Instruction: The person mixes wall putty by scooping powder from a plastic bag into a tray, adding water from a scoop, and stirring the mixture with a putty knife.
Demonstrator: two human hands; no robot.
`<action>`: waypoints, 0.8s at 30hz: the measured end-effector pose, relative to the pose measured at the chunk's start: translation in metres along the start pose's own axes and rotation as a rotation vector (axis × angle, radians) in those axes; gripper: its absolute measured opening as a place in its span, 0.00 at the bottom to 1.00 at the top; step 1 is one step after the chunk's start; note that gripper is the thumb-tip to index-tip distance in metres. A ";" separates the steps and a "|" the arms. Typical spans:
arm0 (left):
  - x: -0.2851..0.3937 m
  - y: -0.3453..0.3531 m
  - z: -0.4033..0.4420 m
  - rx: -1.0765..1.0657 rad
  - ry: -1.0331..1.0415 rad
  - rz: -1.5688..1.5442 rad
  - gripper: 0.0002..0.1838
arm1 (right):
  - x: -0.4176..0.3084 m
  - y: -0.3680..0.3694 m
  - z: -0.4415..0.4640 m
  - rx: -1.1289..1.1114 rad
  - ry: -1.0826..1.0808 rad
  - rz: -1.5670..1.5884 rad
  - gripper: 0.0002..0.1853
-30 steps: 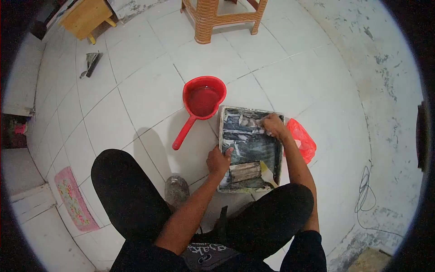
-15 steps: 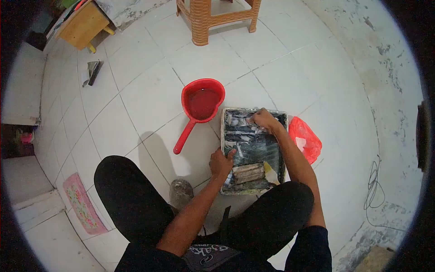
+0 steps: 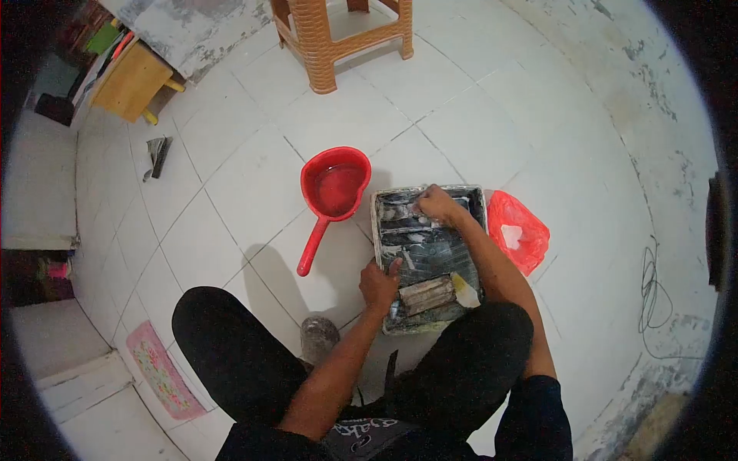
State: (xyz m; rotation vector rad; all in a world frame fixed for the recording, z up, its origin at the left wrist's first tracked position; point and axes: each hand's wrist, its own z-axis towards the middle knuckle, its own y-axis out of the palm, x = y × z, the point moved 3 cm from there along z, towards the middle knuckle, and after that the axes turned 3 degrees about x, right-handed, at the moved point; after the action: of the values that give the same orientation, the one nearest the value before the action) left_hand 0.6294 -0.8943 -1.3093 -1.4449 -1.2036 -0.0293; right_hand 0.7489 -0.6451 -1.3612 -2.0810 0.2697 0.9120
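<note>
A dark, paint-stained tray [image 3: 430,257] rests on the floor in front of me, with white residue smeared in it. My left hand [image 3: 380,286] grips its left rim, thumb over the edge. Inside its far end, my right hand [image 3: 438,206] is closed with the fingers turned down against the whitish residue; whatever they hold is hidden. A worn, light brown block-like piece [image 3: 427,295] lies in the near part of the tray, beside a yellow and white scrap [image 3: 464,291]. My right knee covers the tray's near right corner.
A red dipper [image 3: 336,188] holding liquid stands left of the tray. Right of it lies a red plastic bag [image 3: 519,230]. Farther off are a brown stool [image 3: 323,54], a scraper-like tool [image 3: 157,157], a pink mat [image 3: 163,370] and a coiled cable [image 3: 653,300].
The camera view has tilted and shifted slightly. My left hand keeps its hold on the tray's rim, and my right hand stays at the far end, with little visible movement.
</note>
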 end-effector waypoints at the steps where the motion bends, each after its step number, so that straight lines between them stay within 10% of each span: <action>1: -0.009 0.008 0.002 -0.006 0.008 0.007 0.38 | -0.020 -0.009 -0.009 0.008 0.006 0.008 0.18; 24: 0.004 -0.002 -0.001 0.046 0.023 0.034 0.37 | -0.098 -0.052 -0.035 -0.314 -0.054 -0.067 0.23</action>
State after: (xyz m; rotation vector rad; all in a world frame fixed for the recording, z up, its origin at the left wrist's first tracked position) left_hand 0.6312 -0.8931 -1.3052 -1.4205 -1.1542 0.0052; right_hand 0.7220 -0.6509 -1.2486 -2.3309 0.0273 1.0206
